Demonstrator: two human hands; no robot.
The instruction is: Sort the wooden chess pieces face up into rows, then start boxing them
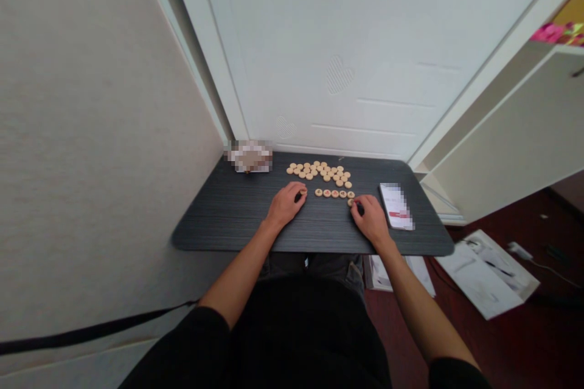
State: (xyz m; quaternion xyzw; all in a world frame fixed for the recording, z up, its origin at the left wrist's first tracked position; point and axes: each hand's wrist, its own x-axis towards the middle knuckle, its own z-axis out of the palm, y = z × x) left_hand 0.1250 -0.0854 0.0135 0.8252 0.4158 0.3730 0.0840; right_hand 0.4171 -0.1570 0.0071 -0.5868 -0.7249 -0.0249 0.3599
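Left hand (pixel 286 203) pinches a disc (pixel 303 192), right hand (pixel 370 219) a second disc (pixel 350 202) — keep flat, don't bump the row (pixel 334 194).

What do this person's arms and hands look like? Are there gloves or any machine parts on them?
They are ordinary human arms. Short, plain black sleeves, matching the black top, leave both forearms uncovered. The left hand and right hand are bare: no gloves, watch, cables or machine parts show. Small details such as rings are too small to tell.
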